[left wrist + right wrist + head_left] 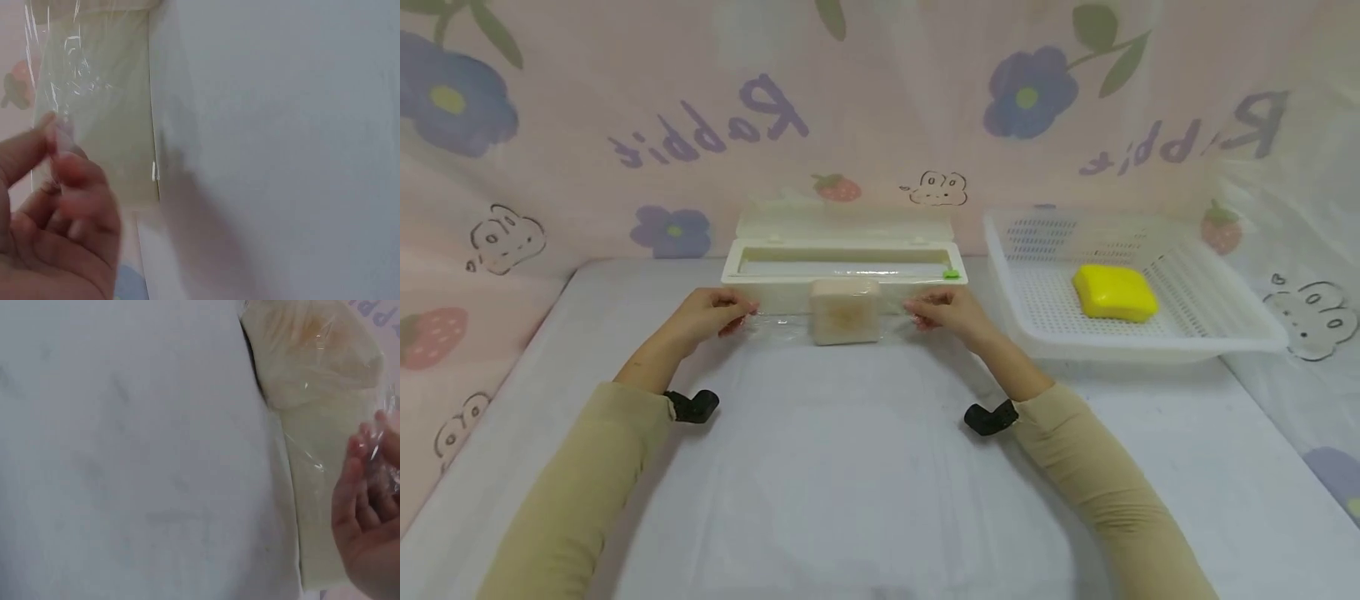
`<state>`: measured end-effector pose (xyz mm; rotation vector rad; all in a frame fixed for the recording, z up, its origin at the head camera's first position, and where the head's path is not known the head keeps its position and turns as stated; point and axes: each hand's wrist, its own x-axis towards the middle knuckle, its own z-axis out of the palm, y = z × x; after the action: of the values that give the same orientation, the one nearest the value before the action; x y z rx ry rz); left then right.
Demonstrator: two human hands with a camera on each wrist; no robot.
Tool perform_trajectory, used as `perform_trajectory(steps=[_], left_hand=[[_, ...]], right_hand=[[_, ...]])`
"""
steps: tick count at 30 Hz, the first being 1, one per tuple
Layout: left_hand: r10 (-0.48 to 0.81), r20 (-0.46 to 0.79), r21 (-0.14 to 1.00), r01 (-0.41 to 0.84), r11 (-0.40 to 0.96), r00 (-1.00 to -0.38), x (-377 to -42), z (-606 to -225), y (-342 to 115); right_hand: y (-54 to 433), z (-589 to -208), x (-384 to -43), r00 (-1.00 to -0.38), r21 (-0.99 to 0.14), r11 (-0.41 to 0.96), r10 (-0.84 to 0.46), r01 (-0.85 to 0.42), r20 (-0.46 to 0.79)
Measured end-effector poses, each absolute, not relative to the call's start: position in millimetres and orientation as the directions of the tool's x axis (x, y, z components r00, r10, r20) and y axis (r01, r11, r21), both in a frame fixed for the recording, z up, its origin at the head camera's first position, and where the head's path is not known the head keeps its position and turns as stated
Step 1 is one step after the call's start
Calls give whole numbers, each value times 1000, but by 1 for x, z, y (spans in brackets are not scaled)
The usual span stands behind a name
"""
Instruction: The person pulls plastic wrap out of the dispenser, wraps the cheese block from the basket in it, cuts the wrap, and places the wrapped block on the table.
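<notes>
A pale, square, bread-like block (846, 312) with a brownish patch stands against the front of a white cling film dispenser (767, 297). Clear cling film (781, 323) stretches out from both sides of the block. On the left, my left hand (711, 313) pinches one end of the film between thumb and fingers. My right hand (953, 310) pinches the other end on the right. In the left wrist view, the film (81, 69) rises creased from the fingertips. In the right wrist view, film covers the block (312, 344) and bunches at the fingers.
The dispenser's lid (842, 223) is raised, and a green slider (951, 274) sits at its right end. To the right, a white perforated basket (1022, 317) holds a yellow block (1116, 292). A printed curtain (880, 108) hangs behind the white-covered table (842, 475).
</notes>
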<state>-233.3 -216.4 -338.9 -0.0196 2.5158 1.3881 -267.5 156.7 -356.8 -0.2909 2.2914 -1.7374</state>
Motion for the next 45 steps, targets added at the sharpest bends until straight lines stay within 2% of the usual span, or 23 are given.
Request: perform_trajectory(steps=[4, 9, 13, 18, 21, 25, 28, 30, 32, 36, 40, 45], left_hand=[[113, -257, 902, -196, 384, -960, -232, -337, -219], [190, -266, 957, -235, 169, -945, -226, -333, -221], [168, -284, 939, -239, 249, -944, -222, -327, -219], [4, -251, 884, -228, 407, -968, -220, -319, -217], [-114, -168, 868, -202, 453, -979, -217, -317, -215], [-268, 48, 830, -111, 547, -962, -215, -315, -205], [-299, 205, 776, -31, 630, -932, -217, -315, -197], [-286, 256, 759, 8, 652, -924, -220, -315, -195], [-282, 249, 765, 10, 644, -927, -223, -316, -195], [-281, 151, 797, -52, 602, -948, -225, -322, -198], [-264, 68, 806, -103, 582, -962, -225, -330, -201], [-250, 52, 813, -104, 572, -967, -227, -335, -201]], right_hand=[[163, -352, -268, -936, -974, 227, -340, 18, -96], [169, -349, -265, -924, -979, 203, -370, 26, -101], [168, -341, -255, -942, -954, 299, -328, -27, -76], [166, -325, -247, -980, -922, 365, -186, -132, 67], [166, -318, -247, -980, -891, 411, -128, -195, 156], [168, -314, -248, -965, -820, 511, -102, -258, 240], [169, -313, -250, -950, -776, 555, -101, -299, 294], [169, -315, -253, -942, -750, 582, -101, -316, 319], [168, -320, -256, -940, -730, 608, -89, -312, 328], [165, -339, -261, -954, -733, 628, -49, -261, 297], [165, -354, -262, -965, -771, 594, -36, -229, 260], [169, -359, -263, -968, -831, 513, 5, -214, 252]])
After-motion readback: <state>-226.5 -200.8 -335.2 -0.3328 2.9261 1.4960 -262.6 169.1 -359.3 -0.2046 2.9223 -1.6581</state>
